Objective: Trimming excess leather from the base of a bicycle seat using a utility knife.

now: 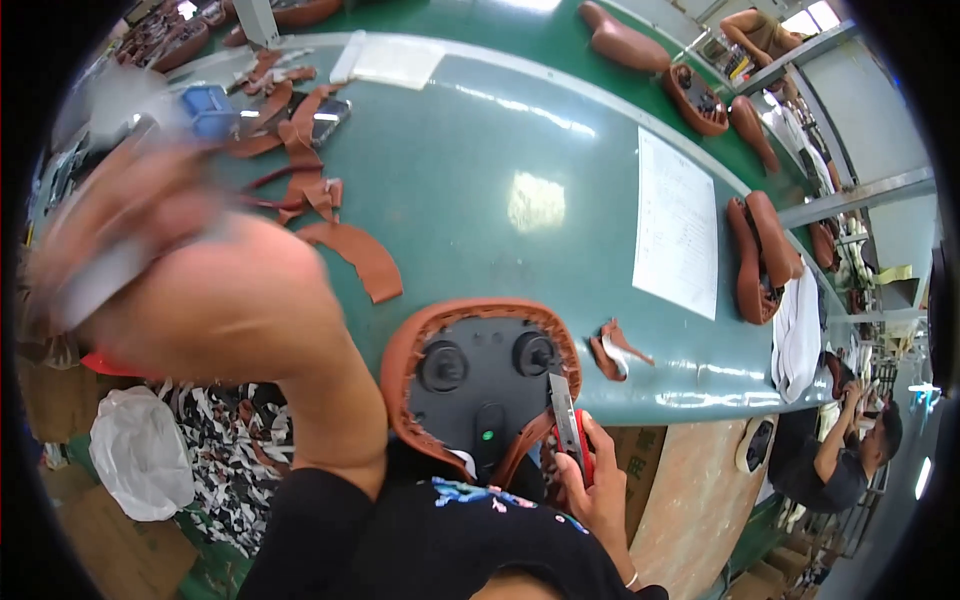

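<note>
A bicycle saddle [480, 380] lies upside down at the near edge of the green table [520, 140], its black underside up and brown leather wrapped over the rim. My right hand [590, 480] grips a red-handled utility knife [566, 420], blade against the saddle's right rim. My left hand [120, 220] is raised at the far left, blurred, closed on a pale strip-like thing I cannot identify. Brown leather offcuts [355, 255] lie on the table behind it.
A white printed sheet [675, 225] lies on the table at right. More brown saddles [760, 255] sit along the far and right edges. A phone [325, 118] and a blue object [208, 108] rest among scraps. Another person [850, 450] works at lower right.
</note>
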Demonstrator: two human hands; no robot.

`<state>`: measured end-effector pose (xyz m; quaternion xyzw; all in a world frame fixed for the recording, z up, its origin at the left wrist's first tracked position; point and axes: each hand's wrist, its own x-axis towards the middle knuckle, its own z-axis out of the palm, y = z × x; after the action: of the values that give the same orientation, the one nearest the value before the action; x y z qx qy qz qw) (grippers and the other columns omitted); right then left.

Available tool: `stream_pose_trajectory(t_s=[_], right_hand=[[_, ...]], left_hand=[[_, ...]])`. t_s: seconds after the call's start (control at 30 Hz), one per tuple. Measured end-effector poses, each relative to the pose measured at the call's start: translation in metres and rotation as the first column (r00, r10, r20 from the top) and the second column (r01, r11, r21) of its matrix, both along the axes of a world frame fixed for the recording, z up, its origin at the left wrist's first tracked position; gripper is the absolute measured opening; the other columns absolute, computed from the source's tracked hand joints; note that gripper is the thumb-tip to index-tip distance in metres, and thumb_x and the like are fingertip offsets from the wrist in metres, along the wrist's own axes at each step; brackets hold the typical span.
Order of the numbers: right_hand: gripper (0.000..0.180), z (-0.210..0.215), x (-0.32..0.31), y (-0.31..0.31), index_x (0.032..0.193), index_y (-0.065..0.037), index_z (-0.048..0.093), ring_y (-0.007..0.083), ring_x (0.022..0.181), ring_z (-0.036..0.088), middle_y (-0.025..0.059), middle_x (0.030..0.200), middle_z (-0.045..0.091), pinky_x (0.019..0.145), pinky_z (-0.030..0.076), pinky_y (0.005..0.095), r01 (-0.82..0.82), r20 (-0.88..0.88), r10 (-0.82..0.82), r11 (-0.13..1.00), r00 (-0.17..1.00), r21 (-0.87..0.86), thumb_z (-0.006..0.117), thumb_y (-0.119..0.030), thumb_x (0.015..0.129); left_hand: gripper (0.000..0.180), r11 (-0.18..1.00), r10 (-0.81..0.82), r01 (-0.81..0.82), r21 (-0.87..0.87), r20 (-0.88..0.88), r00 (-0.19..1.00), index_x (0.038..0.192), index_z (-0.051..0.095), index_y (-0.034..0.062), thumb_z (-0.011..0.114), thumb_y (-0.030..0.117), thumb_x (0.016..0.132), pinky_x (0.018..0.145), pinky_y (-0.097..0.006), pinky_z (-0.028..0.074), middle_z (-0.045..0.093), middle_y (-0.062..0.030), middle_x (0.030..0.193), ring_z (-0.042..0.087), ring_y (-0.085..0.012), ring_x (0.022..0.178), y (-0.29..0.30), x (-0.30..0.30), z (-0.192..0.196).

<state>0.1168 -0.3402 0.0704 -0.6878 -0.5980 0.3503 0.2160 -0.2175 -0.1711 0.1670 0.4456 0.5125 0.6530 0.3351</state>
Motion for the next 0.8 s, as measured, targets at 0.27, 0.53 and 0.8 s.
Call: stream_pose_trajectory(t_s=[0.27,0.53,0.8], right_hand=[[0.039,-0.006,0.016,0.102,0.119,-0.001,0.050,0.0131,0.073,0.054,0.0053,0.092,0.054,0.066,0.046,0.0257,0.252,-0.353,-0.204,0.963,0.913,0.097,0.064,-0.015,0.085],[0.033,-0.022,0.108,0.338,0.108,0.001,0.056,0.0101,0.072,0.054,0.0039,0.087,0.057,0.065,0.045,0.0236,0.363,-0.413,-0.142,0.770,0.899,0.525,0.066,-0.014,0.080],[0.056,-0.050,0.091,0.576,0.127,-0.012,0.047,0.0141,0.089,0.055,0.0008,0.105,0.054,0.079,0.051,0.0367,0.413,-0.747,-0.135,0.889,0.650,0.199,0.071,-0.018,0.077]], left_hand=[[0.023,0.599,-0.801,0.664,-0.447,-0.307,0.514,0.085,0.069,0.0090,0.056,0.028,0.082,0.074,-0.034,0.049,0.068,-0.0128,0.083,0.065,-0.0251,0.078,0.059,0.069,-0.148],[0.018,0.576,-0.811,0.722,-0.383,-0.377,0.447,0.095,0.060,0.0012,0.049,0.015,0.091,0.079,-0.033,0.048,0.060,-0.0087,0.093,0.059,-0.0218,0.085,0.107,0.116,-0.140],[0.017,0.919,-0.391,0.371,-0.133,-0.424,0.817,0.084,0.064,0.0028,0.065,0.020,0.084,0.070,-0.033,0.047,0.064,-0.0090,0.083,0.060,-0.0234,0.073,0.138,0.110,-0.168]])
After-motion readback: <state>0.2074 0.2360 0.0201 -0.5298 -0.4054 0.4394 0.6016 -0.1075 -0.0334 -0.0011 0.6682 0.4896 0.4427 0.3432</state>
